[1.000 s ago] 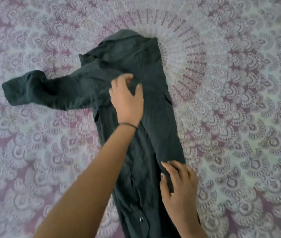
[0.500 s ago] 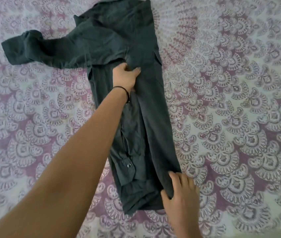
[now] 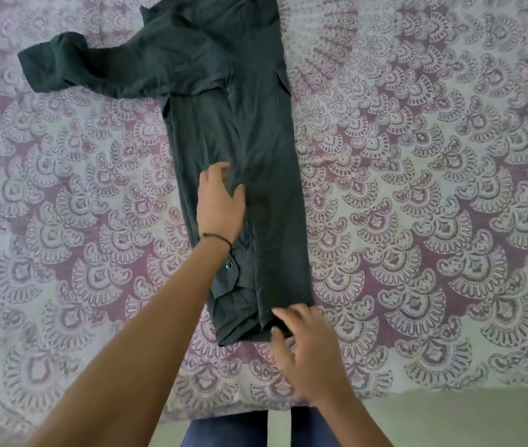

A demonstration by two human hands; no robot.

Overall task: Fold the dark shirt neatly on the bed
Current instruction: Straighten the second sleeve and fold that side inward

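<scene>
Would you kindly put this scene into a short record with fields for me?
shirt: dark green, folded lengthwise, one sleeve spread sideways
surface: purple-and-white patterned bedspread
left hand: on the shirt's middle, fingers bent, grip unclear
right hand: fingertips at the hem, near corner, blurred
legs: blue trousers at the bottom edge
</scene>
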